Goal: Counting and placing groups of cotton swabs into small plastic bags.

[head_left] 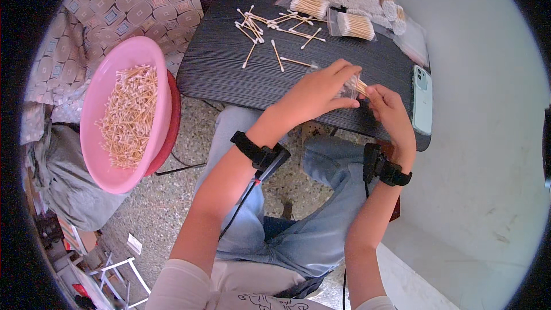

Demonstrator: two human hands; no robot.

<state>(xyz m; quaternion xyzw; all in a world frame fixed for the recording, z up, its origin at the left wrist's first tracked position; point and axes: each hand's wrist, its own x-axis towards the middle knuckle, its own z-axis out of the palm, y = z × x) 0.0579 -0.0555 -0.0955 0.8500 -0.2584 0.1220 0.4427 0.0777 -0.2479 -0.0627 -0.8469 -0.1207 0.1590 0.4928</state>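
Note:
Above the near edge of the dark table (224,72), my left hand (318,92) is closed around a small clear plastic bag (348,87). Cotton swabs (361,87) with wooden sticks stick out of the bag's right side. The fingertips of my right hand (390,109) pinch the ends of these sticks. How many swabs are inside is hidden by my left fingers. Loose cotton swabs (252,26) lie scattered across the table to the left, one (295,61) close to my left hand.
Several bagged swab bundles (310,6) are piled at the table's far side. At left, a pink basin (92,92) full of loose swabs (132,115) rests on a red stool (173,109). A pale green phone (422,103) lies at the right edge, beside the wall (482,115).

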